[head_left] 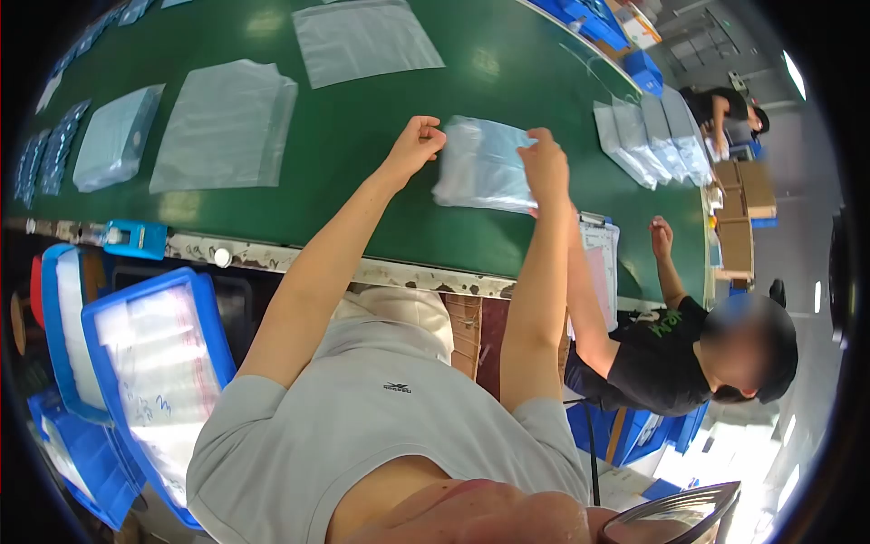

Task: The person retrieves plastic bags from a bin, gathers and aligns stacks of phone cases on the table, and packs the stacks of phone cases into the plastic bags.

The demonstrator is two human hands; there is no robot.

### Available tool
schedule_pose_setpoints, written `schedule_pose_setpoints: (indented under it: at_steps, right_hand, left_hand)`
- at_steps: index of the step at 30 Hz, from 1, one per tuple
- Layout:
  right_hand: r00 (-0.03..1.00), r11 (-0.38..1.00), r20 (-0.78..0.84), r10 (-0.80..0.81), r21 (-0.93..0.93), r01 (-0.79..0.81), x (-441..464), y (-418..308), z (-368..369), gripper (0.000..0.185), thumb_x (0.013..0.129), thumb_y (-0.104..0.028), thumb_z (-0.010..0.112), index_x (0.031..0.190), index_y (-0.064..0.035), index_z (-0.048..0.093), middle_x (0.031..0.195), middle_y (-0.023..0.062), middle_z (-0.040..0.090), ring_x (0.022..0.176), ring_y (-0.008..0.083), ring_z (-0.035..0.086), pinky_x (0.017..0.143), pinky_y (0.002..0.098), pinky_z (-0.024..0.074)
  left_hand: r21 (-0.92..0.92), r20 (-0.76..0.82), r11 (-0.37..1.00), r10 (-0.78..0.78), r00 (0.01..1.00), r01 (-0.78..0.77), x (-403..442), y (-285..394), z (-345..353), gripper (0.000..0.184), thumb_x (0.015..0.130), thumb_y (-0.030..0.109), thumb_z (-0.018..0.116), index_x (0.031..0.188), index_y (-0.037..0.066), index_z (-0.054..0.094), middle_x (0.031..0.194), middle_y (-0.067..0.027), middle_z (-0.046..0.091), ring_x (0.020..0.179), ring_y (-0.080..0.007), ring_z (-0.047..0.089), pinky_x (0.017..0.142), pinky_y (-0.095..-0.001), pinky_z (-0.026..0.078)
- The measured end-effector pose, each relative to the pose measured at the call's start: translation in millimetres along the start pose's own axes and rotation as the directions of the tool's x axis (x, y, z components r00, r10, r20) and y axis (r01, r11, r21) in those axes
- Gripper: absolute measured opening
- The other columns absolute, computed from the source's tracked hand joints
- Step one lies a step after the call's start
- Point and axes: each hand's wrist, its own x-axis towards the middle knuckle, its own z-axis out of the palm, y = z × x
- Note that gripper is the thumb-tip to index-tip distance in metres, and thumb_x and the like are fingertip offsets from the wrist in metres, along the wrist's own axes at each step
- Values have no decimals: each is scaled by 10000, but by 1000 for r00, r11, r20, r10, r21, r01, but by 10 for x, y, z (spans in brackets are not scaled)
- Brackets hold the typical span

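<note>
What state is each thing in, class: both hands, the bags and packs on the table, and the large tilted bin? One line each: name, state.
Left hand: fingers curled
Right hand: at the middle pack's edge
Middle pack: filled, lying, slightly blurred
Left clear bag: flat
Far clear bag: flat
Left pack: filled, lying
Right packs: filled, overlapping
Blue bin: open-topped, loaded
</note>
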Motion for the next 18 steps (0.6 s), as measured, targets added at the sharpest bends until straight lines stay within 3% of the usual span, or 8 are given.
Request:
schedule_pose_setpoints:
  at_steps: [3,5,7,8,12,15,17,18]
  right_hand:
    - [958,969,-219,-183,125,213,-166,-132,91,256,862,-98,689,1095,-22,615,925,177,679,865,360,659,757,442,514]
    - [960,924,-97,-261,264,278,-251,-482,196,220,857,-75,691,1060,-18,629,933,171,659,849,354,648,751,441,514]
    - [911,864,-72,-406,293,409,-299,-876,482,208,856,-59,691,1052,-20,634,934,164,646,873,341,644,772,438,513]
    - [881,832,-61,-469,305,464,-301,-1071,675,220,855,-83,703,1056,-22,638,997,161,650,935,344,637,823,433,508]
    - [690,621,-8,-724,426,657,-306,-2081,1333,267,855,-97,705,1101,-26,631,1132,175,629,1075,377,593,912,441,489]
    - [603,536,5,-797,465,704,-250,-2653,1865,315,864,-89,687,1164,-39,608,1211,181,603,1117,390,579,945,454,484]
    - [502,438,-43,-864,426,791,-147,-2923,2275,373,874,-103,675,1230,-53,577,1301,182,562,1190,393,546,976,456,480]
    - [474,448,18,-880,359,818,-39,-3001,2440,456,877,-144,680,1304,-65,539,1367,185,521,1250,391,510,1010,466,466]
  left_hand:
    - [325,-104,929,221,970,-177,-258,-82,-380,265,965,193,619,1193,74,554,1087,-63,593,994,-144,583,834,-300,494]
    - [538,-193,834,260,946,-120,-573,116,-691,219,946,149,618,1145,66,580,1082,-103,603,1011,-212,602,847,-344,502]
    - [792,-198,592,479,856,-148,-896,209,-1016,203,917,109,624,1110,55,594,1071,-140,608,1024,-305,606,879,-397,494]
    - [827,-232,553,501,834,-102,-1049,331,-1159,203,901,103,630,1096,54,601,1070,-154,607,1044,-366,590,912,-442,479]
    - [945,-232,323,557,798,49,-1483,542,-1784,315,880,135,655,1180,71,584,1179,-164,589,1125,-358,565,935,-449,472]
    - [955,-289,230,565,772,189,-1724,598,-2003,417,874,173,672,1265,87,557,1236,-158,574,1176,-350,545,962,-454,460]
    - [955,-291,209,523,801,210,-1820,539,-2080,505,892,261,667,1347,97,519,1332,-166,532,1276,-359,485,1026,-483,423]
    - [974,-225,115,493,840,194,-1845,452,-2114,527,908,299,650,1374,101,502,1379,-172,500,1323,-363,441,1058,-497,392]
